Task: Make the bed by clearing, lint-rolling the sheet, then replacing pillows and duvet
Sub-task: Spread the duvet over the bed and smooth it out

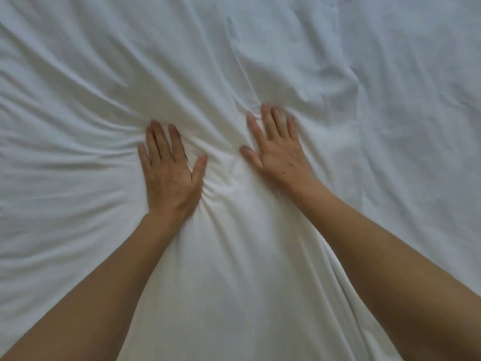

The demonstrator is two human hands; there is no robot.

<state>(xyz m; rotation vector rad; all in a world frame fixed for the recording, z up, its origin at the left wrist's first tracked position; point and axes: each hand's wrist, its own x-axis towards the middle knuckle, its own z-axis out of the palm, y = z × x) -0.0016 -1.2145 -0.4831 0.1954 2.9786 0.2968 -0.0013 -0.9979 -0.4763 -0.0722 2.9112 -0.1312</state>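
**Head view: two flat hands smoothing white bedding**

Head camera looks straight down on both hands, pressed palm-down on white fabric. The left hand (170, 169) lies flat with fingers straight and close together, thumb out to the side, gripping nothing. The right hand (277, 149) is likewise flat, fingers slightly spread and pointing away from the person, holding nothing. They sit near each other, apart, with a bunched ridge of cloth between the thumbs.

From the hands, creases fan outward: long folds run away to the left of the left hand, and a rumpled patch lies beyond the right fingertips. The white bedding (390, 74) fills the whole view; whether it is the sheet or the duvet cannot be told here.

The step looks like smoothing. To do it well, I would keep the palms flat and the pressure light, then sweep the hands apart and outward along the creases, so the slack between the thumbs is pushed toward the edges rather than gathered in the middle.

Count: two hands, two bare forearms, one expanse of bedding. No pillows and no lint roller are in view.
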